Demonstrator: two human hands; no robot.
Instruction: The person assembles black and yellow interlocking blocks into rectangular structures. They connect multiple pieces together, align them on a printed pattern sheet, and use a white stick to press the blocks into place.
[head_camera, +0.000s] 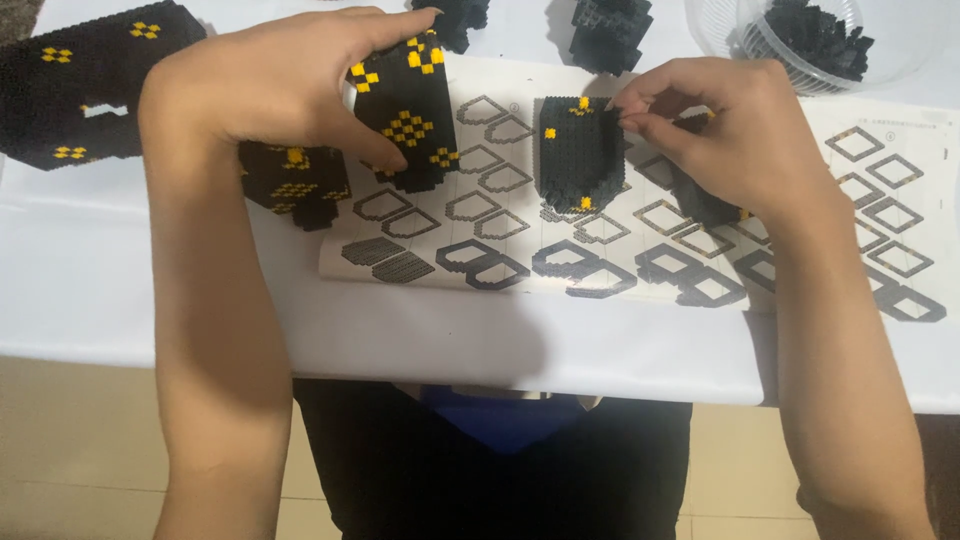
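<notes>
Hands: left grips patterned block | right pinches black block | one bowl

instruction sheet | white, grey-black diagrams | flat on table, centre

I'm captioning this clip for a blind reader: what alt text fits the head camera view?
Two bare hands work over a printed instruction sheet on a white table: the left hand grips a black-and-yellow block section, and the right hand pinches the top of a smaller black block piece. More black block assemblies and a clear bowl of black bricks sit around them.
</notes>
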